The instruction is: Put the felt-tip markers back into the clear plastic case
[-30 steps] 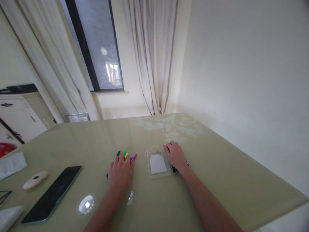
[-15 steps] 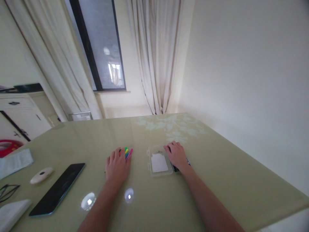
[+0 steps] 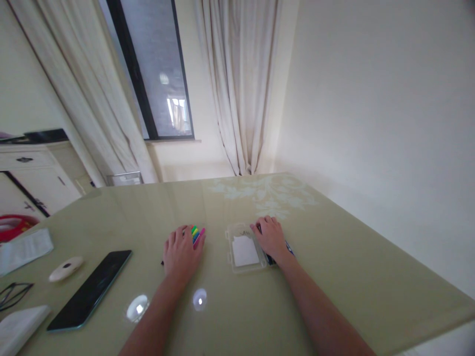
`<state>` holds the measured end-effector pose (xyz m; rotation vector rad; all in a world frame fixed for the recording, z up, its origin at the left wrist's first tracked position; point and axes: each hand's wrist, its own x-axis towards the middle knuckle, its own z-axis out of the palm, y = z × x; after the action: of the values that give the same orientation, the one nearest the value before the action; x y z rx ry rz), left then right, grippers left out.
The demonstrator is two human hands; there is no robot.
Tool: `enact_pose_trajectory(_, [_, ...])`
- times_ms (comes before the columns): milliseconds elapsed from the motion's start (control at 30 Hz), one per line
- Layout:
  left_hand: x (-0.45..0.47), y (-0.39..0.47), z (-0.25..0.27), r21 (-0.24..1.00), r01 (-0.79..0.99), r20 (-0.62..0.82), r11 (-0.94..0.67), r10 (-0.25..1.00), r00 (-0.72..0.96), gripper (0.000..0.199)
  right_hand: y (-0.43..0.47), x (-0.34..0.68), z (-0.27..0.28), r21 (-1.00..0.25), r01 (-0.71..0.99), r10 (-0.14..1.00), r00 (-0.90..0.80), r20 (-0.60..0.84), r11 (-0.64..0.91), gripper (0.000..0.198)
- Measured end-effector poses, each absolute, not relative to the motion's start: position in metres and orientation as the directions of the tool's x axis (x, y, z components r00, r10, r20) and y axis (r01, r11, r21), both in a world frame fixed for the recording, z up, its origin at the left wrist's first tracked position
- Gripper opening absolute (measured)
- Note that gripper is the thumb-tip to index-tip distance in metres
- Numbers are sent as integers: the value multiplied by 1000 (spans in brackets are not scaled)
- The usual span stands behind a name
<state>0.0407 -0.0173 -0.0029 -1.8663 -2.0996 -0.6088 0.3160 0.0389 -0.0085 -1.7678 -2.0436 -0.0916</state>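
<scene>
Pens (image 3: 196,235) under cupped left hand (image 3: 182,252), clear box (image 3: 236,234) at right hand (image 3: 270,238)
Can't tell either grip; light, even pressure should keep pens bunched.

The coloured pens (image 3: 196,234) are partly covered by the left hand (image 3: 182,250), the dark object (image 3: 271,260) largely by the right hand (image 3: 272,239). The mark (image 3: 245,233) on the clear case (image 3: 237,237) cannot be read; the white object (image 3: 22,321) is cut off by the left edge.
</scene>
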Motion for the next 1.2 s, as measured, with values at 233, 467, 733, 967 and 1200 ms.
enact_pose_trajectory(233, [97,-49,-7,255,743,399,-619,767,502,48,39,314,-9,-236,956,932,-82,354,173,30])
enact_pose_trajectory(467, [104,-50,-15,365,720,231,-590,807,544,39,40,314,-11,-330,918,910,-74,407,222,24])
enact_pose_trajectory(733, [100,-48,-15,391,714,205,-581,811,548,40,46,322,-6,-661,677,843,111,527,324,37])
enact_pose_trajectory(967, [97,-48,-12,396,694,207,-601,795,570,40,36,327,11,-669,655,822,127,555,351,51])
enact_pose_trajectory(1200, [97,-48,-14,389,686,228,-615,786,575,40,31,334,19,-723,632,922,36,386,279,57])
